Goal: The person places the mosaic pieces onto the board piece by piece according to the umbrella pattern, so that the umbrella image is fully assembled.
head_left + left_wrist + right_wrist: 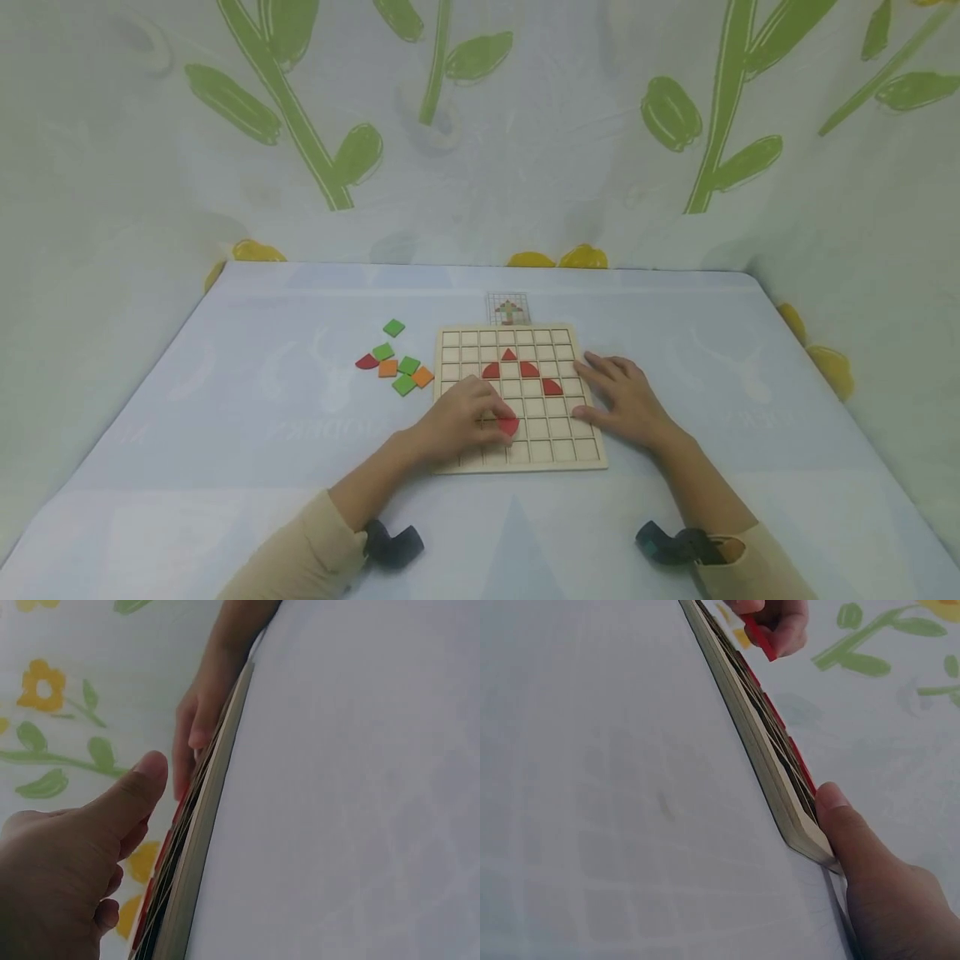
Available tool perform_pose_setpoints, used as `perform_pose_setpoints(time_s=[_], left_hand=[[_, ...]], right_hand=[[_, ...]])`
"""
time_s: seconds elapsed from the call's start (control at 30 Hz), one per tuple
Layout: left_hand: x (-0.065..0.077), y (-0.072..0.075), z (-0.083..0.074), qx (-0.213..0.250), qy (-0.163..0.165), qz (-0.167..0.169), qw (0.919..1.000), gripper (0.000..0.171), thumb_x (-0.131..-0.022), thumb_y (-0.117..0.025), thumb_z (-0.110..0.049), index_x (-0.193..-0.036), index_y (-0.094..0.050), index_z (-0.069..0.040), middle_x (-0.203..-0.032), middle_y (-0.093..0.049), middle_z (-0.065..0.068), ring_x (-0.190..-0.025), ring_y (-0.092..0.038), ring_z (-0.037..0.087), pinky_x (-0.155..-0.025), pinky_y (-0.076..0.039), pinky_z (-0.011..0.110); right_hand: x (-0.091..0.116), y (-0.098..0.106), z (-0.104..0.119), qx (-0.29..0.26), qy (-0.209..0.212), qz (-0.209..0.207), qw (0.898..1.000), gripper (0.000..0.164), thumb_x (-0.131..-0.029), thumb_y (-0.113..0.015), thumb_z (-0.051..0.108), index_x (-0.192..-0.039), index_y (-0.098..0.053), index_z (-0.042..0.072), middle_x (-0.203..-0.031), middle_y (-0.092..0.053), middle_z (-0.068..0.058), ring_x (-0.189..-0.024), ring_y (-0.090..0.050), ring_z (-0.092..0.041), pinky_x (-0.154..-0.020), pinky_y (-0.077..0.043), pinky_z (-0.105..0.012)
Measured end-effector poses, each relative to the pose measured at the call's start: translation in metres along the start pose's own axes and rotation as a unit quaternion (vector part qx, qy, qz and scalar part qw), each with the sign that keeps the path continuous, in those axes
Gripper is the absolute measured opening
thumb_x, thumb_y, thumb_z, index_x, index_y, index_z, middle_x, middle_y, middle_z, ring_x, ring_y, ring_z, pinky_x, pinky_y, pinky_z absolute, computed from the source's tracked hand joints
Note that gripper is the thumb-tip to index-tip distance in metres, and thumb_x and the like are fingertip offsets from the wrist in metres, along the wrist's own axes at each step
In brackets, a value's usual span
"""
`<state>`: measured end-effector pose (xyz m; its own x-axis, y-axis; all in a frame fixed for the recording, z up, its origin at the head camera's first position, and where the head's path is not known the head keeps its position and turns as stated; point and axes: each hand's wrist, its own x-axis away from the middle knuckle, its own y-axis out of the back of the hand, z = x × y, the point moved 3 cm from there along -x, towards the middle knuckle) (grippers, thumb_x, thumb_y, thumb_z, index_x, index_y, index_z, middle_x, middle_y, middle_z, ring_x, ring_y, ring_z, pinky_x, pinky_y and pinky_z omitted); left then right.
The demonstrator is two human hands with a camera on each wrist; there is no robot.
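Observation:
A square wooden grid board [536,429] lies on the table. Over its lower left part, my left hand [459,417] pinches a red quarter-circle tile [508,426] between thumb and fingers; the right wrist view shows this red tile [759,637] held above the board's surface. On the board sit a red triangle [508,355] and red quarter-circle tiles, one of them [552,387] toward the right. My right hand [626,400] rests with spread fingers on the board's right edge, its thumb [836,806] on the rim.
Left of the board lie loose tiles: several green squares [408,365], orange squares [387,368] and a red quarter-circle [367,362]. A small pattern card [507,308] with a gridded picture touches the board's far edge. Behind the table [225,433] rises a leaf-patterned backdrop [525,167].

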<state>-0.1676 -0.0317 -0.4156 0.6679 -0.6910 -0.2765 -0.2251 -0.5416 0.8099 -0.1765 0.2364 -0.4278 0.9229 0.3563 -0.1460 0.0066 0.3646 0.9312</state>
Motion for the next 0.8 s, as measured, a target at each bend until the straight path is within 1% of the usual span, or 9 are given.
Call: perform_pose_setpoints(time_s=[0.07,0.13,0.23,0.33,0.5,0.63,0.8], left_hand=[[0.000,-0.003,-0.003,-0.004,-0.014,0.000,0.9999,0.029,-0.078,-0.076,-0.037,-0.101,-0.072,-0.020,-0.093,-0.060,-0.012,-0.091,-0.047,0.005,-0.079,-0.041,0.022],[0.000,-0.006,-0.006,-0.015,-0.036,-0.003,0.9993,0.029,-0.077,-0.076,-0.038,-0.100,-0.072,-0.021,-0.093,-0.061,-0.012,-0.090,-0.049,0.005,-0.080,-0.041,0.021],[0.000,-0.007,-0.013,-0.028,-0.071,-0.012,0.9970,0.028,-0.076,-0.077,-0.036,-0.098,-0.072,-0.019,-0.091,-0.063,-0.010,-0.088,-0.052,0.006,-0.080,-0.041,0.021],[0.000,-0.007,-0.019,-0.036,-0.089,-0.015,0.9953,0.027,-0.076,-0.078,-0.035,-0.096,-0.072,-0.018,-0.089,-0.063,-0.008,-0.085,-0.052,0.007,-0.077,-0.040,0.020],[0.001,-0.009,-0.024,-0.045,-0.096,-0.016,0.9942,0.029,-0.074,-0.079,-0.037,-0.094,-0.073,-0.017,-0.087,-0.062,-0.007,-0.083,-0.050,0.008,-0.075,-0.040,0.019],[0.002,-0.010,-0.025,-0.054,-0.099,-0.026,0.9933,0.031,-0.071,-0.080,-0.039,-0.091,-0.073,-0.017,-0.085,-0.062,-0.008,-0.081,-0.050,0.008,-0.073,-0.039,0.019],[0.003,-0.011,-0.023,-0.051,-0.092,-0.028,0.9940,0.032,-0.070,-0.081,-0.040,-0.090,-0.073,-0.017,-0.082,-0.061,-0.008,-0.079,-0.049,0.007,-0.072,-0.039,0.019]], right_hand=[[0.000,0.000,0.000,0.000,0.000,0.000,1.000,0.074,-0.080,-0.067,0.051,-0.141,-0.045,0.015,-0.148,-0.037,-0.010,-0.130,-0.031,-0.038,-0.101,-0.027,-0.060],[0.000,0.000,0.000,-0.001,-0.002,0.001,1.000,0.074,-0.080,-0.067,0.051,-0.141,-0.045,0.016,-0.148,-0.037,-0.010,-0.130,-0.031,-0.037,-0.101,-0.027,-0.060],[0.000,-0.001,-0.001,-0.002,-0.001,-0.001,1.000,0.074,-0.079,-0.067,0.051,-0.141,-0.045,0.016,-0.148,-0.037,-0.010,-0.130,-0.031,-0.037,-0.100,-0.028,-0.060],[0.000,-0.001,-0.001,-0.002,0.000,-0.003,1.000,0.074,-0.079,-0.067,0.051,-0.141,-0.045,0.016,-0.148,-0.038,-0.010,-0.130,-0.031,-0.037,-0.101,-0.028,-0.060],[0.000,0.000,0.000,-0.001,-0.007,0.002,1.000,0.075,-0.079,-0.067,0.051,-0.141,-0.045,0.016,-0.148,-0.037,-0.010,-0.130,-0.031,-0.036,-0.101,-0.028,-0.060],[-0.001,0.000,0.000,0.000,-0.009,0.006,1.000,0.074,-0.080,-0.066,0.051,-0.141,-0.045,0.015,-0.149,-0.037,-0.010,-0.130,-0.030,-0.037,-0.101,-0.028,-0.060],[-0.001,-0.001,-0.001,0.005,-0.008,0.006,1.000,0.074,-0.080,-0.066,0.050,-0.141,-0.045,0.015,-0.149,-0.037,-0.010,-0.130,-0.031,-0.037,-0.100,-0.028,-0.060]])
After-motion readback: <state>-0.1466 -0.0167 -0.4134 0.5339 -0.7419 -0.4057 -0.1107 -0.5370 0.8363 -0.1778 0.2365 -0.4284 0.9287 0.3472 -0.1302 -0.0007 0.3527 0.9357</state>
